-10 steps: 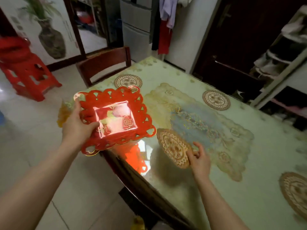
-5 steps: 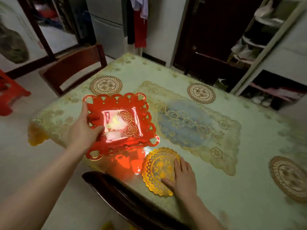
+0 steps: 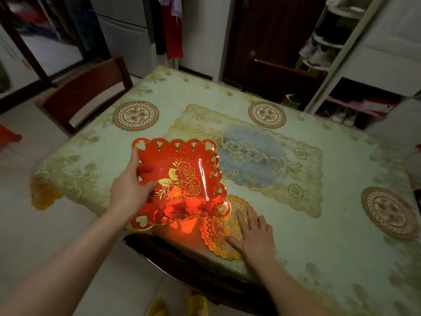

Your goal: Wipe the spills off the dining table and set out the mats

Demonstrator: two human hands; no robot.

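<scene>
Since a second ago the left hand (image 3: pixel 129 190), gripping the red tray (image 3: pixel 180 179), has carried it inward from the surface's (image 3: pixel 319 236) near-left corner, while the right hand (image 3: pixel 255 238) lies flat, fingers spread, on the gold mat (image 3: pixel 218 231), now placed.

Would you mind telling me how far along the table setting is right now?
No spills show on the table, so wiping looks done. Three round mats already lie around its edges. In hand: the left hand holds the red tray above the table, and the right hand lies flat on a gold mat. Left: setting the tray down.
</scene>
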